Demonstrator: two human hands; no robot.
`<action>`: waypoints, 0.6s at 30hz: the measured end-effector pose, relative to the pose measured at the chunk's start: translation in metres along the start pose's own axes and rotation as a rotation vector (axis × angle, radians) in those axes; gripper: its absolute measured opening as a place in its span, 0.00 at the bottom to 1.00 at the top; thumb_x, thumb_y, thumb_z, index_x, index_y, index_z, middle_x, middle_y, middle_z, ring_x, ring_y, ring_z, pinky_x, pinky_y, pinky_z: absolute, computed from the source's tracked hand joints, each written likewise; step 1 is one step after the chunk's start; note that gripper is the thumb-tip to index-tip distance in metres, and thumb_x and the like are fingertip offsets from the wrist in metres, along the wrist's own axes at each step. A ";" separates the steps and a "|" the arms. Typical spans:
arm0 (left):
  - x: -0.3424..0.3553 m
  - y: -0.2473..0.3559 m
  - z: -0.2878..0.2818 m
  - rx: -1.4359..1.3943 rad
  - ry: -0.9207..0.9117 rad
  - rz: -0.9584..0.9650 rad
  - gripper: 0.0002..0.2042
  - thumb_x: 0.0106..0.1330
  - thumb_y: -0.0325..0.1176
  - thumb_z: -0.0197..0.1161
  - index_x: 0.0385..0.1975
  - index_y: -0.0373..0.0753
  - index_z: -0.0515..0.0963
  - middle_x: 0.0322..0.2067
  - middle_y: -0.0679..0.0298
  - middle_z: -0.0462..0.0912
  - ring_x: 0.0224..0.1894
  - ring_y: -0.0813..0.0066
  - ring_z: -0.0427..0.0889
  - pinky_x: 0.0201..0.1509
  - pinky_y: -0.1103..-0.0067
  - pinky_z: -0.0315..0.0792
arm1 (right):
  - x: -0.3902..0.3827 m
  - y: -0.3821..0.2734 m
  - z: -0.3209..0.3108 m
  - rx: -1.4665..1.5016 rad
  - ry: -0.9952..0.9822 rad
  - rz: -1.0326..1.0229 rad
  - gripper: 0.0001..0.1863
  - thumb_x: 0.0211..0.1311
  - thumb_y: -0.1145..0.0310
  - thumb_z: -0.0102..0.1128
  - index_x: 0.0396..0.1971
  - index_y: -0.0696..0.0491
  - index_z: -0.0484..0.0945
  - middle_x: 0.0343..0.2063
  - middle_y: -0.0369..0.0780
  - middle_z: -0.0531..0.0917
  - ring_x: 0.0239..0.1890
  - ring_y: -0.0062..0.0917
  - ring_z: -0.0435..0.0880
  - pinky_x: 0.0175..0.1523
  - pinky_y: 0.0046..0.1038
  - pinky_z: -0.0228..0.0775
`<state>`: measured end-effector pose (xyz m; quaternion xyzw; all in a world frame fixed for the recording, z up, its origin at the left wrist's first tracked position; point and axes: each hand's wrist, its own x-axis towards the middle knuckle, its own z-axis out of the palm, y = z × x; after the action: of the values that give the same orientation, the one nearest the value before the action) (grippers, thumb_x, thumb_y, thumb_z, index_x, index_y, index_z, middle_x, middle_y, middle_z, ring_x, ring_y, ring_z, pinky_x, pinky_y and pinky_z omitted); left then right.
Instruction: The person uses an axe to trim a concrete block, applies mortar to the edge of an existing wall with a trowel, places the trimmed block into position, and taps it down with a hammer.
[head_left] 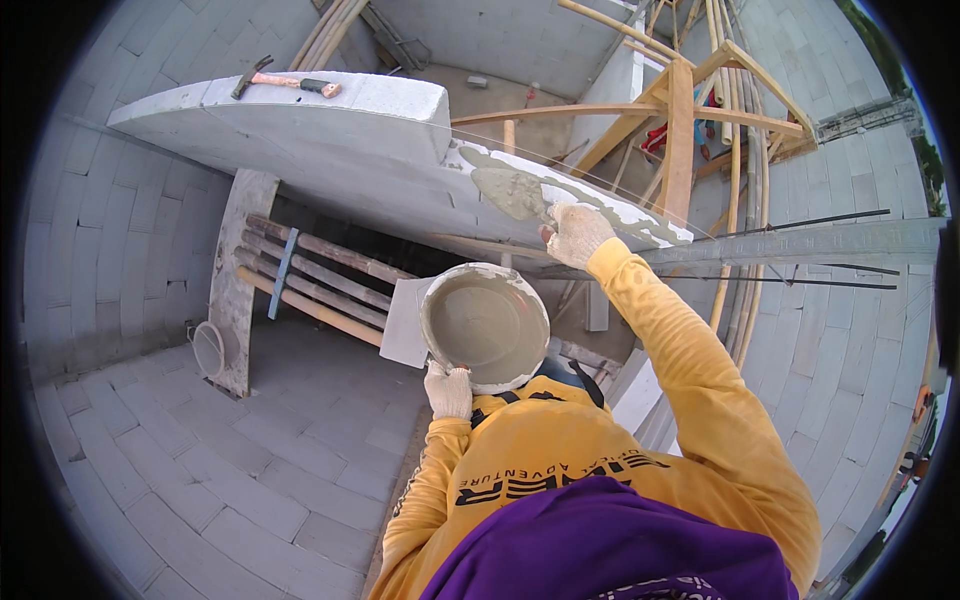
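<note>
Purple cloth (600, 545) lies nearest the camera, covering the upper part of a yellow long-sleeved shirt (570, 440) worn by the person. Both hands wear pale knitted gloves.

Left hand (449, 391): closed on the lower left part of the rim of a round bucket (513, 384), with the fingers at the edge. The bucket is in front of the person's waist, its mouth facing the camera. Grey mortar (480, 318) lies inside, and dried smears mark the rim. A flat grey slab (404, 322) shows just beside the bucket, on its left.

Right hand (578, 236): arm extended forward, fingers closed on what appears to be a trowel (512, 193); the handle is hidden by the glove and the blade is coated, so its outline is uncertain. The blade is at the top of the low section of a block wall (340, 115), where wet mortar is spread unevenly along a white surface. To the left, the wall steps up to a higher course.

On that higher course rests a hammer (285, 82), its head toward the left. A thin string runs along the wall top and past the right hand.

Below the wall, at left, several round poles (320, 270) lie side by side, crossed by a blue strip (283, 273). They meet an upright stained board (237, 280). Beyond the wall, at right, stands a timber frame (680, 140), with long poles behind it.
</note>
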<state>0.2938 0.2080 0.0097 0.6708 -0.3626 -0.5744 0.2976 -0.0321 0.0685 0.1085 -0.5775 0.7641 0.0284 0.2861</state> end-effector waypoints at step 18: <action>0.037 0.007 -0.036 -0.092 0.004 -0.040 0.12 0.61 0.18 0.59 0.44 0.29 0.79 0.38 0.62 0.85 0.37 0.77 0.79 0.43 0.78 0.74 | -0.009 0.048 -0.014 -0.402 0.069 0.175 0.21 0.55 0.61 0.72 0.48 0.53 0.85 0.48 0.47 0.87 0.52 0.40 0.86 0.59 0.40 0.77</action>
<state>0.3315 0.1732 0.0010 0.6647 -0.3218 -0.5948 0.3175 -0.0796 0.0875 0.1104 -0.5553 0.7994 0.1852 0.1352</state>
